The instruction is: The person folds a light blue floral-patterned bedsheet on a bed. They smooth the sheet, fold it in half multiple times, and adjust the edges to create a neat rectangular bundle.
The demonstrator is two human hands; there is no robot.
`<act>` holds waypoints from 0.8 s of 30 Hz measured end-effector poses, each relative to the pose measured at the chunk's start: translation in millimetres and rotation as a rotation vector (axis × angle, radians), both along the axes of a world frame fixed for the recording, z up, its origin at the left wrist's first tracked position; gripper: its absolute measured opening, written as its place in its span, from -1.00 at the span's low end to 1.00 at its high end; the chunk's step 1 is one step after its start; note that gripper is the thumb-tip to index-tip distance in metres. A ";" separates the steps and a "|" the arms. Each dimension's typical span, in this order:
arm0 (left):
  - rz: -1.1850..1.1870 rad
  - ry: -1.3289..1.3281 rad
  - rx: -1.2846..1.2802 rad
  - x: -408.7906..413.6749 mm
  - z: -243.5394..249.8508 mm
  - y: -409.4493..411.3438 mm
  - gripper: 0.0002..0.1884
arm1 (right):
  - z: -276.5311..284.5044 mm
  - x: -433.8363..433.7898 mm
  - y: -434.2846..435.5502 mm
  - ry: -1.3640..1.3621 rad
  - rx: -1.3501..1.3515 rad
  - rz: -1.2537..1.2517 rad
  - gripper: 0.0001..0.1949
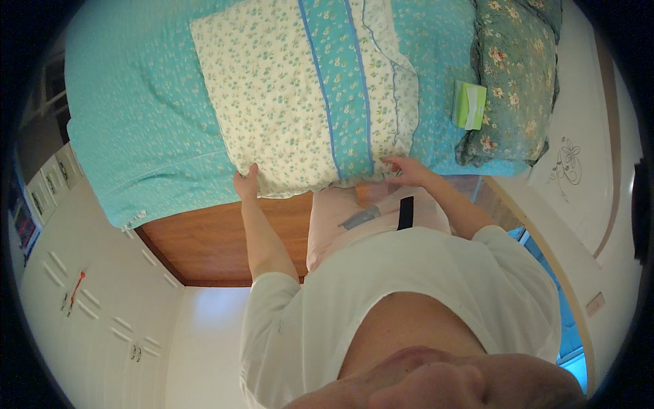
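Note:
A folded quilt point(271, 102), cream with small green sprigs and a turquoise band point(340, 87) edged in blue, lies flat on a bed. My left hand point(247, 183) is at its near left corner, thumb on top and the other fingers partly hidden by the edge. At the near right corner my right hand point(409, 171) touches the quilt, its thumb and forefinger apart. Whether cloth is pinched there is unclear. Beneath the quilt spreads a turquoise floral bed sheet point(148, 112).
Right of the quilt, a green tissue pack point(470, 106) leans by a dark floral pillow point(516, 87). A pale headboard point(577, 128) borders the bed on the right. White cupboards point(102, 296) stand at the left, and wooden flooring point(219, 245) shows below the bed's edge.

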State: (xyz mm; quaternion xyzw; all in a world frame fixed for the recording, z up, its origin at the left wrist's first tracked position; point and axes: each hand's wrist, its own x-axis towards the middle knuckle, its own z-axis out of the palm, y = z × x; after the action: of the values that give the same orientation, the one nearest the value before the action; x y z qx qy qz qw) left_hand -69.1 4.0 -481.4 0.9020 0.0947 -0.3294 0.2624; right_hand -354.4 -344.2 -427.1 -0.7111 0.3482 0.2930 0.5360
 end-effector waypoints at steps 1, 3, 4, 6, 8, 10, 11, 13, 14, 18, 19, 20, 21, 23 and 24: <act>-0.009 0.002 0.017 -1.1 2.9 -0.8 -0.37 | 3.7 -3.0 -10.7 0.196 0.027 0.002 -0.69; -0.033 -0.008 0.062 -0.5 14.2 -2.6 -0.36 | -15.3 -21.5 -36.9 0.384 -0.140 0.162 -0.67; -0.059 -0.016 0.084 0.8 18.3 -5.0 -0.36 | -39.4 -36.5 -52.6 0.380 -0.342 0.308 -0.65; -0.070 -0.048 0.129 -3.0 28.4 -4.9 -0.35 | -28.7 -26.9 -82.4 0.321 -0.521 0.425 -0.62; -0.053 -0.096 0.154 -6.5 35.0 -9.3 -0.35 | -11.5 22.2 -119.1 0.399 -0.475 0.344 -0.59; -0.025 -0.103 0.155 -11.0 40.0 -10.7 -0.35 | 15.7 83.9 -135.1 0.163 -0.512 0.012 -0.54; -0.027 -0.110 0.165 -11.7 40.9 -12.1 -0.36 | 20.9 112.4 -135.1 -0.063 -0.553 -0.083 -0.52; -0.035 -0.112 0.167 -9.3 40.8 -15.3 -0.37 | 16.6 166.4 -128.5 -0.460 -0.733 -0.126 -0.50; -0.037 -0.107 0.164 -9.4 39.8 -15.6 -0.37 | 9.9 190.7 -126.7 -0.634 -0.871 -0.067 -0.50; -0.049 -0.133 0.168 -10.2 42.7 -18.9 -0.36 | -25.1 251.1 -132.2 -0.430 -1.098 -0.004 -0.66; -0.030 -0.134 0.133 -9.3 40.2 -15.3 -0.38 | -31.3 259.7 -145.9 -0.376 -1.031 -0.026 -0.71; -0.013 -0.130 0.100 -10.2 35.8 -10.9 -0.40 | -40.4 264.8 -161.0 -0.315 -0.962 -0.046 -0.74; -0.001 -0.122 0.062 -10.0 31.9 -9.5 -0.42 | -52.4 265.2 -180.7 -0.371 -0.998 -0.221 -0.79; -0.011 -0.126 0.073 -10.4 30.0 -9.4 -0.44 | -65.1 253.5 -223.2 -0.358 -1.109 -0.451 -0.81; -0.011 -0.126 0.078 -12.8 29.5 -7.5 -0.45 | -61.9 242.5 -242.8 -0.294 -1.188 -0.506 -0.82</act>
State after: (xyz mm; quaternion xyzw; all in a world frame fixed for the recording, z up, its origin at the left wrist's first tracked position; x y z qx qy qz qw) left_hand -81.9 -3.5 -451.9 0.9310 0.0858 -0.2694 0.2308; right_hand -111.9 -587.0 -489.0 -0.8146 0.5301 -0.1840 0.1468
